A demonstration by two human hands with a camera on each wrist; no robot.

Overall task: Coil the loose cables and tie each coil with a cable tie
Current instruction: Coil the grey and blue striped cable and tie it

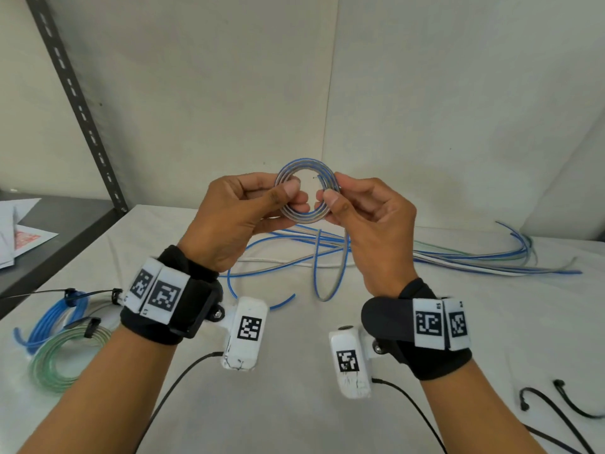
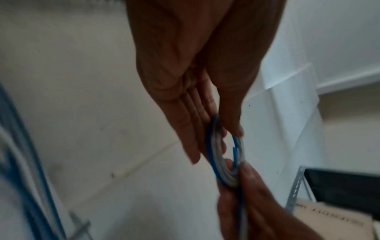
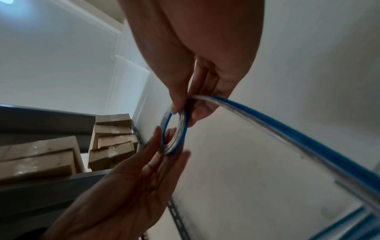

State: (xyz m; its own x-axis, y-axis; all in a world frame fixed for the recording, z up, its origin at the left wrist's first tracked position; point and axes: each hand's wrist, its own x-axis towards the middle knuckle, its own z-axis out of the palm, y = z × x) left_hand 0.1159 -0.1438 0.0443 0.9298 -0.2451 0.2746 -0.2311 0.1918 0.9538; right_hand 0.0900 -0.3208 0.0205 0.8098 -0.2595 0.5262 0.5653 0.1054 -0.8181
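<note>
A small coil of blue and clear cable (image 1: 306,164) is held upright above the table between both hands. My left hand (image 1: 294,196) pinches its left side with the thumb in front and the fingers behind. My right hand (image 1: 334,191) pinches the right side, where the cable's cut end shows. The cable's free tail (image 1: 327,290) hangs from the right hand in a loop down to the table. The left wrist view shows the coil (image 2: 218,175) edge-on between the left hand (image 2: 222,134) and the right hand (image 2: 251,186). In the right wrist view, the tail (image 3: 287,136) leaves the coil (image 3: 186,128).
Several loose blue, white and clear cables (image 1: 458,258) lie across the white table (image 1: 294,404) behind the hands. Two tied coils, one blue (image 1: 49,322) and one green (image 1: 49,368), lie at the left. Black cable ties (image 1: 556,404) lie at the front right. A metal shelf upright (image 1: 82,109) stands at the left.
</note>
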